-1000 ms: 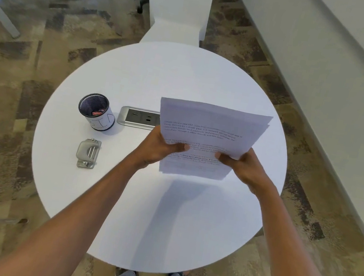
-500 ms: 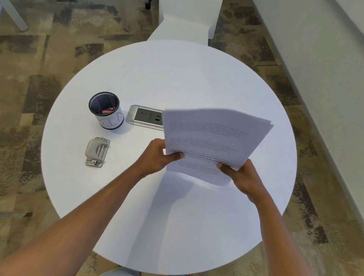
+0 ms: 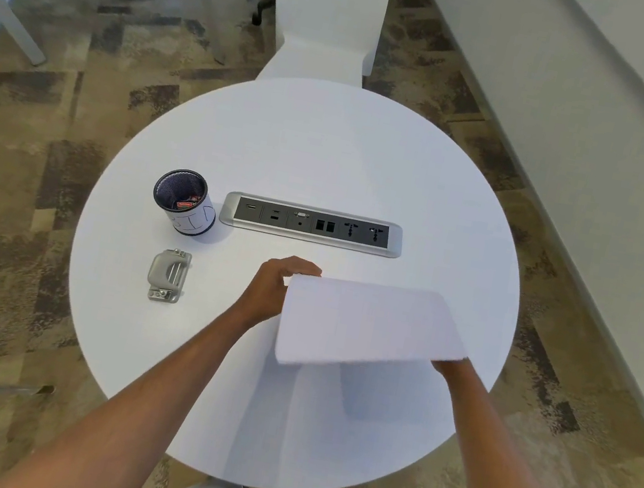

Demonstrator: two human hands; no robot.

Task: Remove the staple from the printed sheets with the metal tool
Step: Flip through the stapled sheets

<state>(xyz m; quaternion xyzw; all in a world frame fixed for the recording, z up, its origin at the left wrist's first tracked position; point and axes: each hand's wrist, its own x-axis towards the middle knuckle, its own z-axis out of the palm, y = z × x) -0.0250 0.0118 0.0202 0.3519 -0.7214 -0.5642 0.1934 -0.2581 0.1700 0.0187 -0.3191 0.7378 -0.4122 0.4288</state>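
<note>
Head camera: both hands hold the white sheets [image 3: 370, 327] up over the near right part of the round white table [image 3: 328, 150]. The left hand [image 3: 270, 293] grips their left edge with closed fingers. The right hand [image 3: 448, 366] is mostly hidden under their right corner, so its grip cannot be told. The blank side faces up. The metal tool [image 3: 168, 275] lies flat on the table, left of the hands, just in front of a black cup [image 3: 184, 207]. A socket strip [image 3: 312, 224] sits behind the sheets.

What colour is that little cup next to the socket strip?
The cup has a dark mesh rim and inside, with a white label around its wall, seen in the head view.
</note>
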